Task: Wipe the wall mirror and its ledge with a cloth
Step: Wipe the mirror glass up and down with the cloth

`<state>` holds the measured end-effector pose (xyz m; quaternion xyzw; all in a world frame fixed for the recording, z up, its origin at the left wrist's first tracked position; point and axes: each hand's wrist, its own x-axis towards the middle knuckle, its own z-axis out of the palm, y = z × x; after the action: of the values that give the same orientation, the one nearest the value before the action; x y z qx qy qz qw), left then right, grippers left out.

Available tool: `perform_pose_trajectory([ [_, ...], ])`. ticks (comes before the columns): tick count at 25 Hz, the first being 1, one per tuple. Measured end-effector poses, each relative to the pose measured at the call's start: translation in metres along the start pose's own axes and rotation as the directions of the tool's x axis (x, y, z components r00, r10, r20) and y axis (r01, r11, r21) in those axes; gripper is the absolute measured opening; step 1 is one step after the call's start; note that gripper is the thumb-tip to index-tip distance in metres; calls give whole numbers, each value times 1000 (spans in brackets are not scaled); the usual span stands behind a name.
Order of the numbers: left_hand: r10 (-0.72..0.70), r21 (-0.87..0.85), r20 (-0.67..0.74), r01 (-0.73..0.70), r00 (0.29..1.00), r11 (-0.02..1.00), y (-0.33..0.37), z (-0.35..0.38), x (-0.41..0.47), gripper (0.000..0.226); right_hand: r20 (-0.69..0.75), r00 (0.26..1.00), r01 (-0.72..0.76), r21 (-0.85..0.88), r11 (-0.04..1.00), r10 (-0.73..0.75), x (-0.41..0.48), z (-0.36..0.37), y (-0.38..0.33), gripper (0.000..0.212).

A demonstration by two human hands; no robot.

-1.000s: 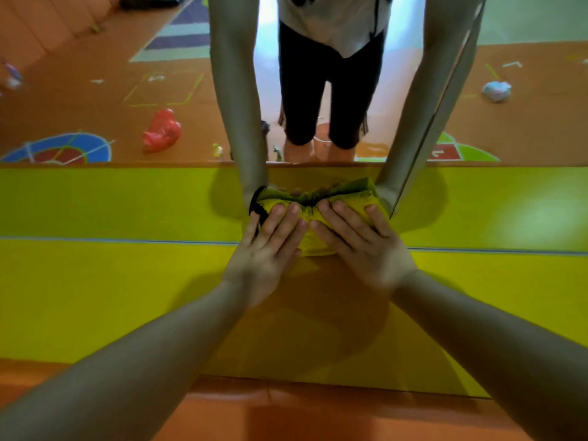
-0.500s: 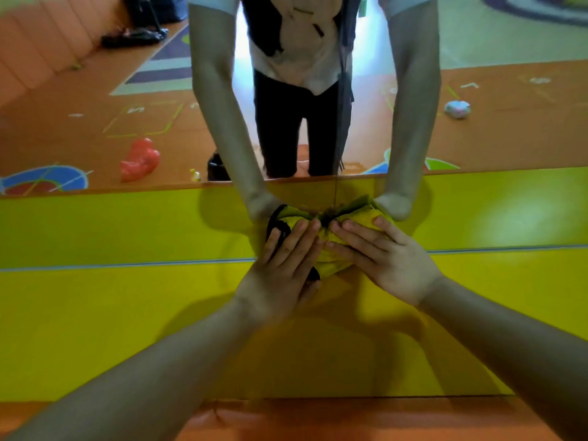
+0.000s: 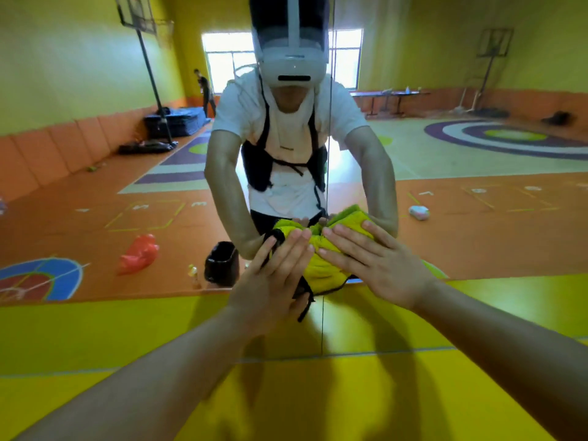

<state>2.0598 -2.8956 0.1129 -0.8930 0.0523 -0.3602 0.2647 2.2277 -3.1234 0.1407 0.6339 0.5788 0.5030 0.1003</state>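
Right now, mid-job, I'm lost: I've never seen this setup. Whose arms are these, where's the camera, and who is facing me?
There is one picture, from a camera worn on the person's head, looking forward and down. The two bare arms are that person's own. The left hand and right hand press a yellow-green cloth flat against the wall mirror, fingers straight, side by side. The figure facing you is only the wearer's reflection, headset included; the gym floor behind is reflected too. Below the glass runs a yellow surface.
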Motion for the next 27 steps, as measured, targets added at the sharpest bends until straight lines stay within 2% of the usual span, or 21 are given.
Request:
perform_pose_trajectory([
  [6,20,9,-98,-19,995,1000,-115,-107,121,92,-75,997,-6,-60,998,1,111,-91,138,60],
  [8,40,37,-135,-35,990,999,-150,-144,162,95,-71,997,-16,-81,997,10,146,-122,183,65],
  [12,52,159,-232,-15,971,987,-219,-212,252,83,-69,995,-77,-100,992,70,212,-183,272,76],
  [18,22,211,-279,39,960,977,-299,-308,365,76,-29,976,-217,-158,963,215,295,-265,381,82],
  [25,-15,214,-357,97,934,972,-384,-412,488,73,-109,907,-413,-49,910,406,386,-330,495,79],
  [27,-59,188,-305,121,951,975,-406,-453,522,69,-100,874,-475,32,879,476,416,-359,525,73],
])
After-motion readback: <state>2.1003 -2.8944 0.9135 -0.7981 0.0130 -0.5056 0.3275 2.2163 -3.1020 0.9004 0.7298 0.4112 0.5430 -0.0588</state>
